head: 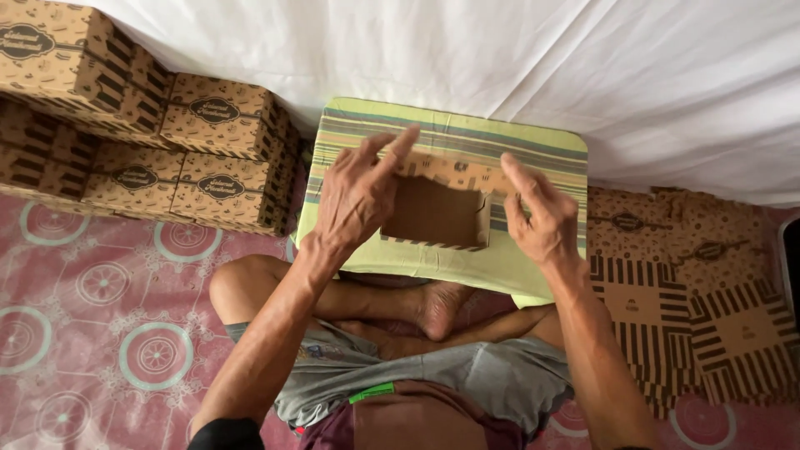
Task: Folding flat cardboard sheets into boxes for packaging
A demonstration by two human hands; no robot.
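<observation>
- Pink floor mat [108, 317] with ring patterns, carrying everything.
- Striped green cushion [533, 154] at centre, toward 12 o'clock, bearing a half-folded brown cardboard box [433, 212].
- Stack of finished patterned boxes [158, 142] at 10 o'clock, just beside the cushion.
- Pile of flat unfolded box blanks [692, 292] at 3 o'clock.
- White sheet [583, 67] along 12 o'clock.

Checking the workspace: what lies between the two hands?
In the head view, a half-folded brown cardboard box on the striped green cushion lies between left hand and right hand.
</observation>
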